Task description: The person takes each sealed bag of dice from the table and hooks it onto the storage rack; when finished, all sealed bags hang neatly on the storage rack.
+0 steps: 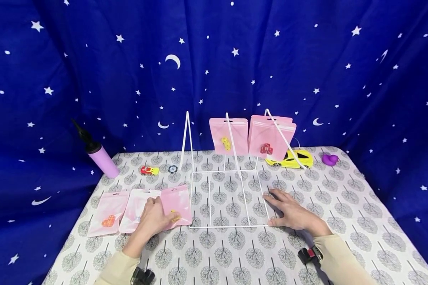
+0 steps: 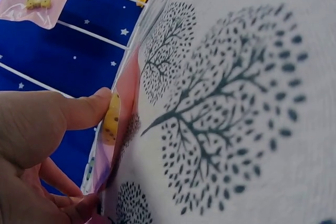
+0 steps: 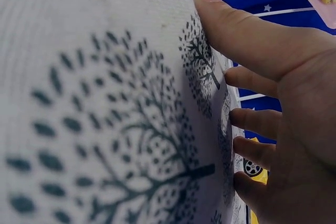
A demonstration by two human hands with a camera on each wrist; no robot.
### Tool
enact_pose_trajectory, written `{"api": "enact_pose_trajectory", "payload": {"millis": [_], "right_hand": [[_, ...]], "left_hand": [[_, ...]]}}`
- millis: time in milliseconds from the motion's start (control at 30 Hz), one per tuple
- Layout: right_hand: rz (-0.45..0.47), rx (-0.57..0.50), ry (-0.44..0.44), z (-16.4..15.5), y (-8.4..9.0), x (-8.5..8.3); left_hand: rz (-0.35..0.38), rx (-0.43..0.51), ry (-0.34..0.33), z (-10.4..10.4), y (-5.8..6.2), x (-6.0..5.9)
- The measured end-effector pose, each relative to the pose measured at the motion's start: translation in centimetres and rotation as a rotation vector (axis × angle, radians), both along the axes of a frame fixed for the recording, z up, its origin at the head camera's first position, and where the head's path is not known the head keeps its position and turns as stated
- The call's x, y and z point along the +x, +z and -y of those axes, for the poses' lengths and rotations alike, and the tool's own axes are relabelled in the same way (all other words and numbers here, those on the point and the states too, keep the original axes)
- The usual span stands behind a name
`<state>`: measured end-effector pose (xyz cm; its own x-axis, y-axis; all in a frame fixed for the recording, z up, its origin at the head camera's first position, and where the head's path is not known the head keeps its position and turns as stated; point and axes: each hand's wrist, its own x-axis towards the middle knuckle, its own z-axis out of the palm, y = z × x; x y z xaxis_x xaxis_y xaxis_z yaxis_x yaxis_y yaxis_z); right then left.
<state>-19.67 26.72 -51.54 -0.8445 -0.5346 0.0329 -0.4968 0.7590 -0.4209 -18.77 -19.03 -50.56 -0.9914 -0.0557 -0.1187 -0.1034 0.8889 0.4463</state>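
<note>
Pink pouch (image 1: 176, 204) pinched by left hand (image 1: 153, 217); right hand (image 1: 289, 211) flat on tablecloth (image 1: 235, 253).

Pink pouch with a yellow die, flat on the tree-print cloth

The pink pouch (image 1: 176, 206) is a glossy plastic bag with a hang hole at its top edge, lying flat at about 8 o'clock on the table, its right edge touching the white wire rack (image 1: 228, 198). A small yellow die (image 1: 175, 216) sits in its lower part. Two more pink pouches (image 1: 123, 211) lie side by side at its 9 o'clock.
</note>
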Motion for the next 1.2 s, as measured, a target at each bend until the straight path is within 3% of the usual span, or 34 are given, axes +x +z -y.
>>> {"api": "enact_pose_trajectory", "payload": {"millis": [167,433,533,767,967,1200], "right_hand": [[-0.004,-0.004,-0.001,-0.1,-0.1,0.0],[-0.012,-0.010,0.000,0.0,-0.3,-0.1],[-0.009,-0.012,-0.002,0.1,-0.3,-0.1],[-0.013,-0.007,-0.002,0.1,-0.2,0.0],[-0.005,-0.012,-0.006,0.2,-0.3,0.2],[0.003,0.013,-0.012,0.0,-0.1,0.2]], "left_hand": [[-0.028,-0.005,-0.029,-0.2,0.0,-0.1],[0.081,0.118,0.038,-0.3,0.6,-0.5],[0.090,0.144,0.052,-0.4,0.6,-0.6],[0.036,0.192,0.065,-0.5,0.2,-0.4],[-0.020,0.287,0.075,-0.4,-0.3,0.1],[-0.070,0.378,0.059,-0.3,-0.1,0.6]]}}
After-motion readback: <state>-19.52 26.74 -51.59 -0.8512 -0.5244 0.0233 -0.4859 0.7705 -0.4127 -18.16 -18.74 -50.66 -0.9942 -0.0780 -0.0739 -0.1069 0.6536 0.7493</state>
